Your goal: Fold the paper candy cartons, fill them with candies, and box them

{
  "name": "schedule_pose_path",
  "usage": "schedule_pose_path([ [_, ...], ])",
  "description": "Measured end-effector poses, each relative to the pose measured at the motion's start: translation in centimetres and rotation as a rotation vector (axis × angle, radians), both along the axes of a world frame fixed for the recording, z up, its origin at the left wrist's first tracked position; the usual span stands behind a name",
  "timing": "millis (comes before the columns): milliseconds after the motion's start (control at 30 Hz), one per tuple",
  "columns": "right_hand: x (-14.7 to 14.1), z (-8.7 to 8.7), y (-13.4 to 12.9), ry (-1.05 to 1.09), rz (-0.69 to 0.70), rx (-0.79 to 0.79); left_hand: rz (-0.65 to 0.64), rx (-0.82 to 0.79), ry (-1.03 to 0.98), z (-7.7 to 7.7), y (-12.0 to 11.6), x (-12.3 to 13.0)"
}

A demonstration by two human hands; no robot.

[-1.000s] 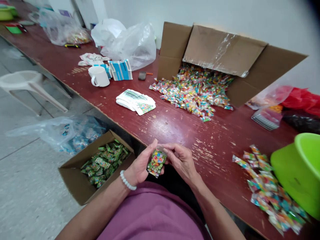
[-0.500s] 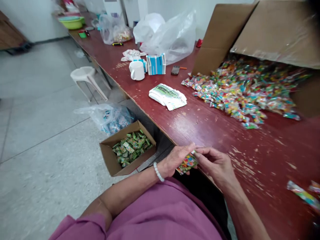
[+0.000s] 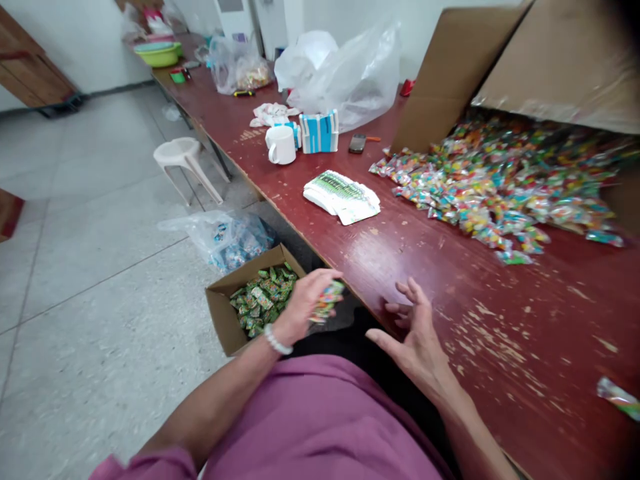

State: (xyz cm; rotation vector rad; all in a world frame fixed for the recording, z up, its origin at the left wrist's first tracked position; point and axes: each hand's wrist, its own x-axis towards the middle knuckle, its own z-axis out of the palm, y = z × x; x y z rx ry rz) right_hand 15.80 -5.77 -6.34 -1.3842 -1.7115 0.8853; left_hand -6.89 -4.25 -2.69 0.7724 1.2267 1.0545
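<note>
My left hand [image 3: 306,303], with a pale bead bracelet at the wrist, is closed around a small green printed candy packet [image 3: 327,301]. It hovers at the right side of an open cardboard box [image 3: 220,327] on the floor. Many similar green packets [image 3: 260,300] lie inside that box. Over the table's front edge is my right hand [image 3: 413,330], fingers spread and holding nothing. Beyond it, a stack of flat white and green printed packets [image 3: 345,195] rests on the red table [image 3: 370,260].
A large carton [image 3: 430,80] lies on its side at the right, spilling wrapped candies [image 3: 480,193]. A white mug [image 3: 281,145], a blue-striped box [image 3: 320,132], a phone [image 3: 357,143] and plastic bags [image 3: 360,87] stand farther back. A white stool [image 3: 180,152] and a bag of blue packets [image 3: 235,240] are on the floor.
My hands have parted. The left has carried the candy packet leftward toward the box; the right has let go of the packet and opened. The view has shifted slightly.
</note>
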Motion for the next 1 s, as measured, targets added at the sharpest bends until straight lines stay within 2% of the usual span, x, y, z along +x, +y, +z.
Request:
schedule_pose_path([
  [33,0.6,-0.1,0.5,0.001,-0.06,-0.019,0.001,0.045,0.203,0.2,-0.1,-2.3],
  [67,1.3,-0.3,0.9,0.005,-0.113,-0.03,-0.056,0.047,0.389,0.4,0.0,-4.4],
  [100,1.8,-0.6,1.4,0.016,-0.157,-0.035,-0.037,0.044,0.572,0.6,0.3,-6.2],
  [133,2.2,-0.8,1.8,0.031,-0.193,-0.035,-0.032,0.052,0.744,0.7,0.9,-7.6],
  [200,2.6,-1.4,2.4,0.023,-0.234,-0.018,-0.046,0.2,0.994,1.0,2.9,-8.3],
  [300,2.4,-1.9,2.7,-0.101,-0.243,0.069,-0.09,0.485,1.27,1.2,7.7,-5.0],
  [433,2.2,-2.1,2.4,-0.151,-0.225,0.19,-0.112,0.518,1.554,1.0,15.0,0.9],
  [500,2.3,-2.2,2.3,-0.141,-0.23,0.211,-0.13,0.511,1.575,0.5,17.6,2.4],
  [567,2.3,-2.2,2.3,-0.128,-0.242,0.221,-0.143,0.502,1.56,0.0,19.1,2.8],
  [733,2.1,-2.0,2.4,-0.096,-0.241,0.219,-0.143,0.486,1.482,-0.3,20.4,2.3],
  [867,2.2,-1.8,2.5,-0.031,-0.245,0.146,-0.117,0.471,1.324,0.9,19.6,2.5],
  [933,2.2,-1.5,2.5,0.071,-0.27,0.043,-0.157,0.446,1.193,1.3,18.1,2.7],
  [1000,2.0,-0.7,2.6,0.27,-0.306,-0.091,-0.239,0.43,1.049,1.4,15.3,3.2],
])
